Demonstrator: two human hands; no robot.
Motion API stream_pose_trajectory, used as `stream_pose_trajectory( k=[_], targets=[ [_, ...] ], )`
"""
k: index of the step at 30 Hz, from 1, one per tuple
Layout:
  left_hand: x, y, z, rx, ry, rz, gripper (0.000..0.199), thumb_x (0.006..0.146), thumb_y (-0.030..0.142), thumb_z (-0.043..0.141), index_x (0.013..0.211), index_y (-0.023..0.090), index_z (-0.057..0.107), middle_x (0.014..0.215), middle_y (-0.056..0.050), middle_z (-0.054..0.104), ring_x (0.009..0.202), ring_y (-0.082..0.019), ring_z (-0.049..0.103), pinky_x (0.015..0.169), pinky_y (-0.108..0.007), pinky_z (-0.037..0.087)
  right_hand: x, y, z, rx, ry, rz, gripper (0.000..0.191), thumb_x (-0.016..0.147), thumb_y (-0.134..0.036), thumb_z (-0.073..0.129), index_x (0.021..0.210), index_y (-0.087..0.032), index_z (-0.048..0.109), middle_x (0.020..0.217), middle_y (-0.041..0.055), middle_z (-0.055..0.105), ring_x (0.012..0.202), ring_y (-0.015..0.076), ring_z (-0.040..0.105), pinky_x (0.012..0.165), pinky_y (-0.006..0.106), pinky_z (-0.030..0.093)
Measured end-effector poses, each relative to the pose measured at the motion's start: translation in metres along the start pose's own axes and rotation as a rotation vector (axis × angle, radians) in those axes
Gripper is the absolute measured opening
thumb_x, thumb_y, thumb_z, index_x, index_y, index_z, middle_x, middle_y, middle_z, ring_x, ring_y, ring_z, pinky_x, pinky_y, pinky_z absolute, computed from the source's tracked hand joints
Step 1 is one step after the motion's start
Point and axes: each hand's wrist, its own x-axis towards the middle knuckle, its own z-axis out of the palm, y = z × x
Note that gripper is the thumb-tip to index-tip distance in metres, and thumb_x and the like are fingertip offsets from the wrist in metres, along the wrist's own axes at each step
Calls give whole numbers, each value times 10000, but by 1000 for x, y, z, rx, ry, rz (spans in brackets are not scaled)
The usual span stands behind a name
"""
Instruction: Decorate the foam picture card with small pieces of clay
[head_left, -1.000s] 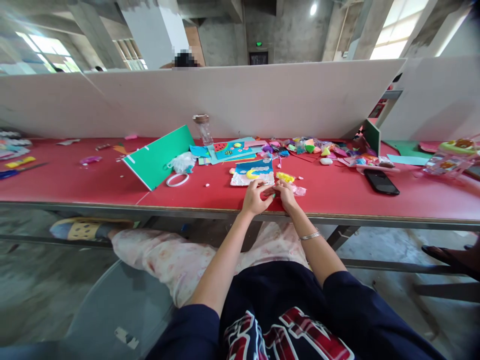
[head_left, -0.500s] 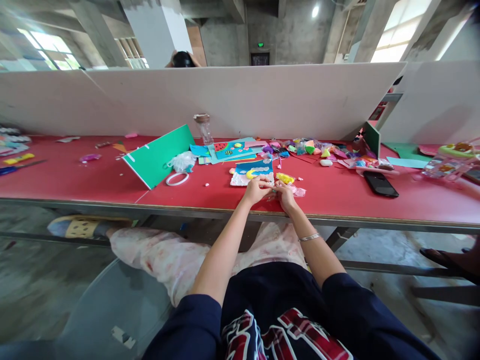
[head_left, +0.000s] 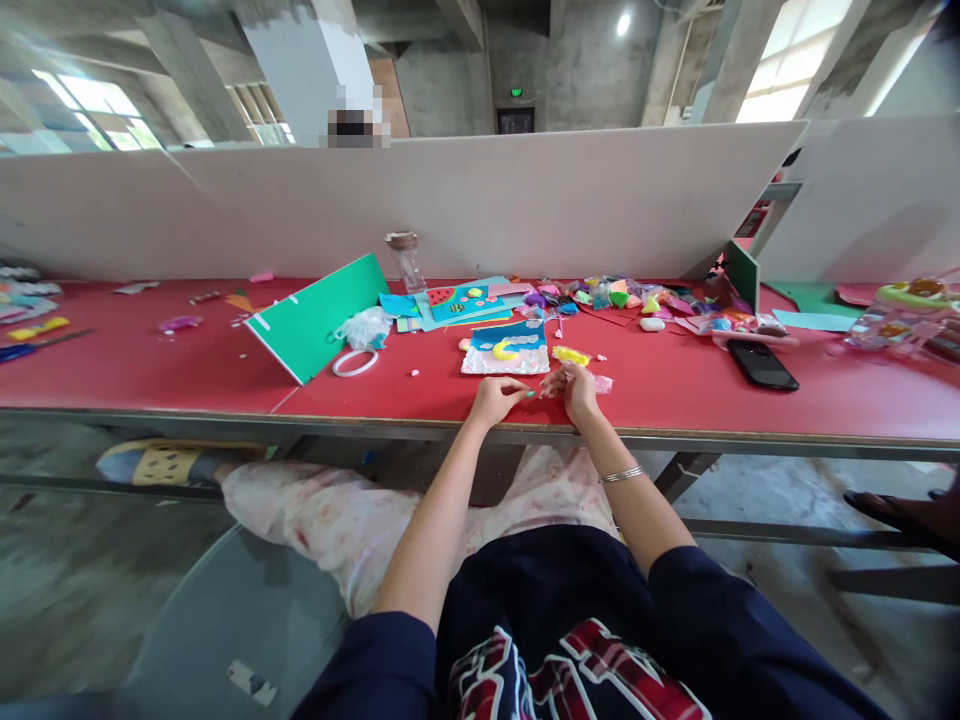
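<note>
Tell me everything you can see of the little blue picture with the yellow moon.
The blue picture lies face up on the red table. It is roughly rectangular, with a yellow crescent, pale cloud-like patches and a lumpy whitish strip along its near edge. The raised parts look like soft modelling clay. The left hand is close to the near edge, apparently not touching it.

Can't make out what, if anything, the left hand (head_left: 496, 402) has between its fingertips, way too small. Same deal with the right hand (head_left: 577, 392), its fingers are a blur, and it hides part of the pink wrapper (head_left: 602, 384). Scissors (head_left: 30, 349) by the table's (head_left: 360, 398) left end are cut off by the view's edge. Far-edge packets (head_left: 600, 290) overlap too much to sort out. Someone's head (head_left: 354, 130) is pixelated, mostly behind the partition (head_left: 480, 195).
</note>
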Motion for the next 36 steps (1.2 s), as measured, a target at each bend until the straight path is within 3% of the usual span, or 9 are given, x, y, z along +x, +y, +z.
stream_pose_trajectory(
  k=[3, 8, 13, 20, 27, 36],
  targets=[
    [1, 3, 1, 9, -39, -33, 172, 716, 314, 654, 737, 149, 697, 690, -46, 704, 678, -200, 656, 650, -296, 526, 1, 1, 0, -14, 6, -4, 243, 692, -367, 453, 521, -206, 390, 459, 11, 576, 365, 115, 489, 385, 235, 359],
    [1, 2, 0, 27, -41, -38, 133, 712, 236, 654, 807, 161, 709, 832, -65, 718, 813, -220, 669, 758, -329, 532, -1, -1, 2, -25, -6, -43, 289, 712, -411, 477, 522, -211, 390, 433, -1, 562, 351, 116, 473, 372, 235, 336],
    [0, 4, -1, 29, -62, -64, 129, 663, 215, 706, 775, 150, 704, 768, -63, 715, 752, -207, 672, 721, -315, 543, -2, -2, 3, -10, -9, -41, 280, 743, -361, 452, 527, -205, 369, 416, 2, 537, 343, 109, 471, 369, 223, 324],
    [-4, 8, 1, 154, -60, 131, 124, 738, 158, 633, 833, 186, 707, 873, -55, 712, 812, -191, 666, 755, -305, 535, -3, -1, 2, -11, -5, -64, 274, 755, -320, 444, 519, -209, 361, 415, 9, 537, 343, 118, 469, 363, 238, 317],
    [-4, 4, 5, 171, -84, 86, 119, 699, 107, 642, 769, 187, 697, 772, -23, 708, 736, -175, 666, 718, -294, 549, -3, -2, 4, -38, 0, -73, 305, 749, -340, 448, 501, -209, 327, 403, 6, 527, 341, 107, 460, 369, 231, 330],
    [-4, -3, 10, 198, -69, 152, 213, 708, 95, 635, 886, 199, 690, 869, -35, 699, 788, -166, 654, 733, -289, 543, -3, -1, 4, -68, -7, -86, 346, 763, -377, 465, 493, -209, 327, 397, 0, 518, 336, 106, 448, 377, 239, 335]
  ],
)
